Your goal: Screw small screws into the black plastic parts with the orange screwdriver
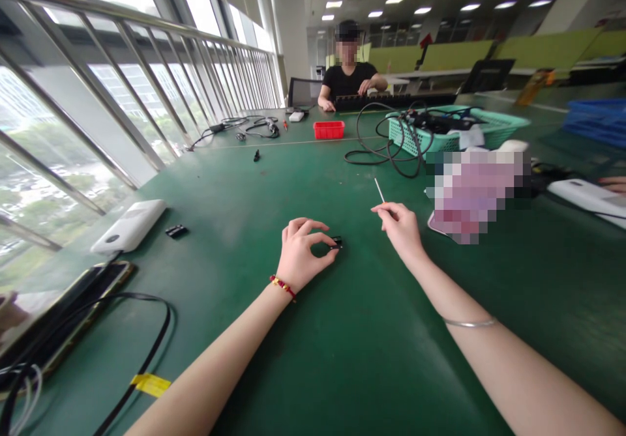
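Note:
Between its thumb and forefinger, my left hand [304, 248] pinches a small black part [336, 242] at the table's middle. The fingers cover some of this part, so its exact kind does not show. To the right, my right hand [398, 227] is closed on a thin white stick [379, 190], which points up and away from me. Its lower end is hidden in the fingers. The stick and the black part are apart. Another small black piece [177, 231] lies on the green table [293, 345] to the left, and a tiny black one [257, 156] farther off.
A red tray [328, 130] stands ahead. Back right, a teal basket [499, 123] holds black cables. A pixelated phone [469, 195] lies on the right. Leftward are a white power bank [130, 226], a dark phone [63, 319] and cords. A person [348, 74] sits opposite.

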`<act>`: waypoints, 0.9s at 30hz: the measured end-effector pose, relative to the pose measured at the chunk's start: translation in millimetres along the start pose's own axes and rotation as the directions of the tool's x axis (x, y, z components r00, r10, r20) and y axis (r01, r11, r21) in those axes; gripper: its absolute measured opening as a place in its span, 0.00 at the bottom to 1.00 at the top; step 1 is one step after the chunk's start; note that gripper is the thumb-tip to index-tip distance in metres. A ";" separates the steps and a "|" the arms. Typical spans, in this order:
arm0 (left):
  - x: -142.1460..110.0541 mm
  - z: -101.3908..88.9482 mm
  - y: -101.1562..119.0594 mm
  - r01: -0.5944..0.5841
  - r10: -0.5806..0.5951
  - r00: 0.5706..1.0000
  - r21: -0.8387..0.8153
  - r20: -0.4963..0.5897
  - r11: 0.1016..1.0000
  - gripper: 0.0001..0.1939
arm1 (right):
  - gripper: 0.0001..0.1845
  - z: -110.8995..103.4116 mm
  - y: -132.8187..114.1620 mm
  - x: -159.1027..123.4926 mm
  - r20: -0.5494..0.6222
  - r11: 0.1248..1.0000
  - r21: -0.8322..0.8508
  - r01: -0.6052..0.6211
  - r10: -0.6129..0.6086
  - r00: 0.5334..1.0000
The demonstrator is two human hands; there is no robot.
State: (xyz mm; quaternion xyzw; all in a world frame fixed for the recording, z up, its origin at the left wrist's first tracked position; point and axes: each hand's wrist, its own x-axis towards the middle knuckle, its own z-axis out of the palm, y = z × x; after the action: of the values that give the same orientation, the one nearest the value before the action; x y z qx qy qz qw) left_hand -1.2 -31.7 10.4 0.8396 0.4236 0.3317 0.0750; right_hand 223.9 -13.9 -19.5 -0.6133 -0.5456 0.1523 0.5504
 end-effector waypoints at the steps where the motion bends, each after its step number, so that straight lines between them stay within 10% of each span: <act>1: 0.3 0.6 -0.5 0.000 0.000 1.000 0.000 0.013 1.000 0.02 | 0.13 0.3 -1.5 -0.6 -0.007 1.000 0.018 -0.009 0.009 1.000; 27: -0.9 0.3 -6.6 0.006 -0.008 0.999 0.033 0.050 0.999 0.04 | 0.11 1.1 -7.1 -2.3 0.021 0.998 0.049 -0.024 0.023 1.000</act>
State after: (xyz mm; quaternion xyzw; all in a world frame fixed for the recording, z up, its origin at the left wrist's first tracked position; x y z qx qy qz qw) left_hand -5.7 -28.2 7.1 0.8472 0.4299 0.3033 0.0732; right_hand 218.6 -16.7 -14.9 -0.6044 -0.5398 0.1787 0.5580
